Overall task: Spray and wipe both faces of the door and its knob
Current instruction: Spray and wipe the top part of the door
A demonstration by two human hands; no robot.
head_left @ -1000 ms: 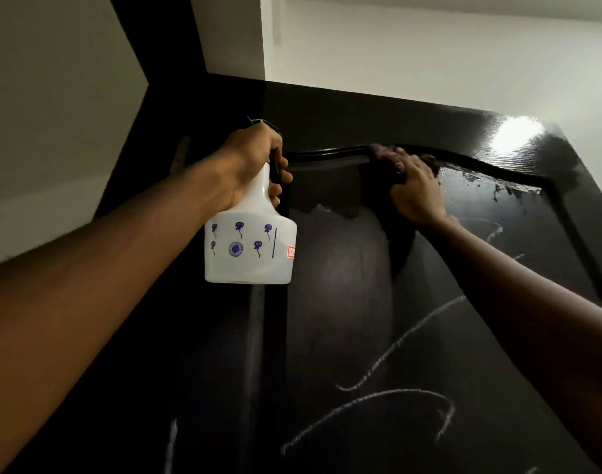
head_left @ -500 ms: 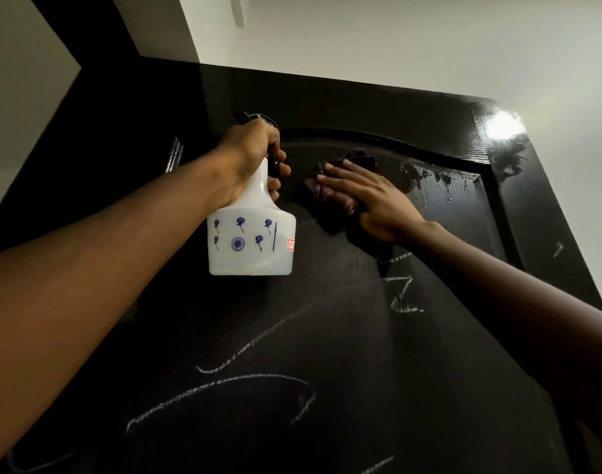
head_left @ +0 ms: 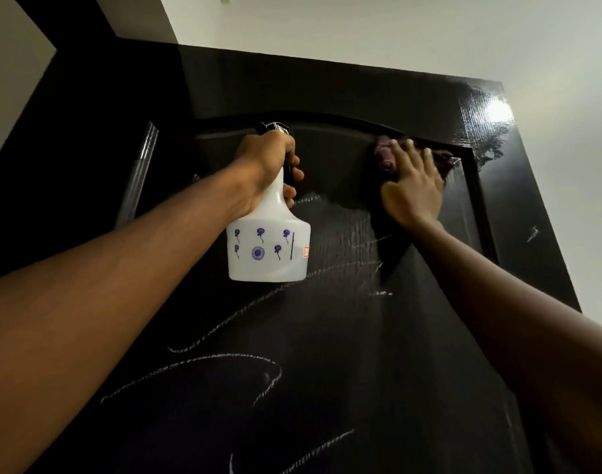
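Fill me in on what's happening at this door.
A person is cleaning a black door. The left hand holds a white spray bottle by its neck, raised in front of the door. The right hand presses a dark cloth flat against the upper panel, just under its curved top edge. Whitish streaks show lower on this face. The knob is not in view.

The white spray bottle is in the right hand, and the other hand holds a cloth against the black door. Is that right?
Not quite. The head view shows the left hand gripping the white spray bottle. It is the right hand that holds the cloth against the black door.
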